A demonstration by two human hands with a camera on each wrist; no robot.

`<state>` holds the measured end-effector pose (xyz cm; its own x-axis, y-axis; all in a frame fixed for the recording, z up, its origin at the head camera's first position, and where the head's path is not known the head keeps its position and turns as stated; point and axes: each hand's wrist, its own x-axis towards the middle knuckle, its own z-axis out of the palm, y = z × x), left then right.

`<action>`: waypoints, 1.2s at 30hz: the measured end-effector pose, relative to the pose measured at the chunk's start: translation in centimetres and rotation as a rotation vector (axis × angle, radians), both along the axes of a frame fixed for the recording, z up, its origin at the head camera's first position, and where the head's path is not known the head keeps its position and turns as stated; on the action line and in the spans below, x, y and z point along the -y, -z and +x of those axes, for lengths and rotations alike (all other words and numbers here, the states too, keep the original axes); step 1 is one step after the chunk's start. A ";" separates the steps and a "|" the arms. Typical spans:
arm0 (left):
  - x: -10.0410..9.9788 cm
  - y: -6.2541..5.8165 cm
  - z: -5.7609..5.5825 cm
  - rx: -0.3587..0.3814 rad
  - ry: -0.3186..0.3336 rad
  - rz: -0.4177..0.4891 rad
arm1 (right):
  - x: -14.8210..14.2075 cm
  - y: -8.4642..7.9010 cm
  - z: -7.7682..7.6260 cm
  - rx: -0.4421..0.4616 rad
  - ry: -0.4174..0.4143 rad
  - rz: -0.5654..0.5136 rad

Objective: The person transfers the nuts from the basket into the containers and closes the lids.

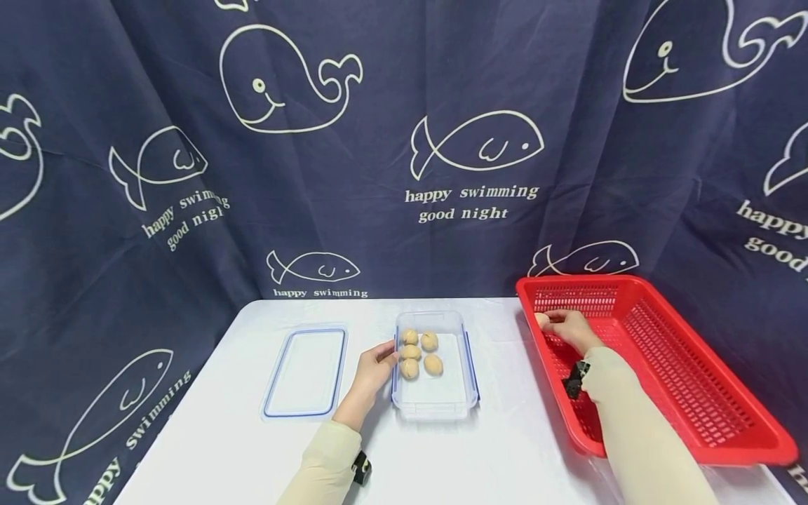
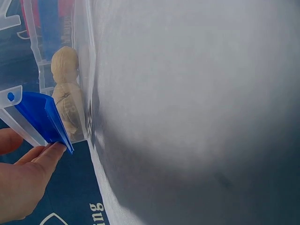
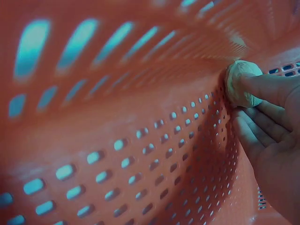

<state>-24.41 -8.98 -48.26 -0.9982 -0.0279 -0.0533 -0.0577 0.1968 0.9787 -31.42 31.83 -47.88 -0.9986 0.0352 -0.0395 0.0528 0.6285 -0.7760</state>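
In the head view my left hand (image 1: 376, 365) is at the left side of a clear plastic food container (image 1: 451, 405), thumb and fingers pinching its edge. The left wrist view has those fingers against a blue latch flap (image 2: 42, 117). Several tan walnuts (image 1: 433, 364) sit grouped toward the left half of the container. Inside the red basket (image 1: 669, 407), my right hand (image 1: 573, 330) pinches a single walnut (image 3: 243, 84) between thumb and fingers, close to the perforated side wall. No other walnut shows in the basket.
Left of the container a clear lid with a blue seal (image 1: 303, 372) lies flat on the white table (image 1: 208, 435). The tall basket walls rise around my right hand. Behind the table hangs a dark blue curtain (image 1: 391, 245) with fish and whale outlines.
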 end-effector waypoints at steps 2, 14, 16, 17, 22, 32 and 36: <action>0.0 0.0 0.1 -0.004 0.000 -0.003 | 0.1 0.1 0.1 -0.012 -0.004 0.004; 0.0 0.1 0.2 -0.005 0.001 -0.003 | -0.3 0.6 0.2 -0.073 -0.018 0.017; -0.1 0.0 0.2 -0.004 -0.001 0.000 | -0.3 0.4 0.3 -0.079 -0.020 0.017; -0.1 -0.1 0.2 -0.004 -0.002 0.002 | -0.3 0.4 0.3 -0.082 -0.019 0.015; -0.1 -0.3 0.3 0.002 -0.003 0.002 | -0.2 -0.1 0.6 -0.080 -0.016 0.009; 0.0 -0.2 0.2 0.011 0.013 -0.010 | -0.3 -0.8 0.6 -0.115 -0.009 0.044; -0.1 -0.2 0.2 0.012 0.011 -0.014 | -0.4 -1.2 0.6 -0.133 -0.004 0.053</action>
